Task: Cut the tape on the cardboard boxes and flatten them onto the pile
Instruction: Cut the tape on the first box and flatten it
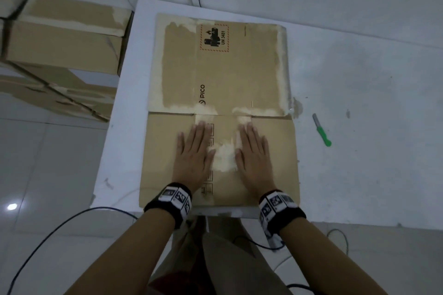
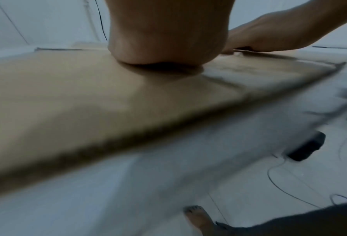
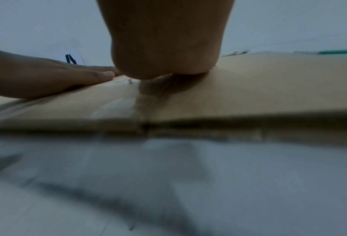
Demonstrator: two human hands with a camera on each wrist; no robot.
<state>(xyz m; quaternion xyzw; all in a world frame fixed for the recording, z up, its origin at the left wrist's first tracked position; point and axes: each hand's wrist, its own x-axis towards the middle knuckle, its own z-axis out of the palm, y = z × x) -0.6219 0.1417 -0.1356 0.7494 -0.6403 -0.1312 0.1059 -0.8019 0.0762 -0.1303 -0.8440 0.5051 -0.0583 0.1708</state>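
Boxes at the left: At the upper left of the head view some more cardboard boxes (image 1: 62, 38) stand on the floor. I think they still need cutting.
Worktop: The white worktop (image 1: 359, 127) fills the middle and right of the frame.
Flat box: My flattened box (image 1: 223, 74) lies in the middle of the frame on the worktop. I cannot tell if other flat boxes lie under it.
How it handles: I think it is light and stiff, and it bends at the folds. It may spring back up a bit. Its edges look like the best place to take hold.
Left hand: My left hand (image 1: 194, 153) lies flat on the near half of the box, fingers straight, pressing down. It holds nothing.
Torn patch: A pale torn patch (image 1: 224, 155) shows between my two hands.
Right hand: My right hand (image 1: 253, 155) lies flat just beside the left one, also spread out and pressing, holding nothing.
Knife: The green-handled knife (image 1: 322, 130) lies on the worktop at the right of the frame, well apart from my hands.
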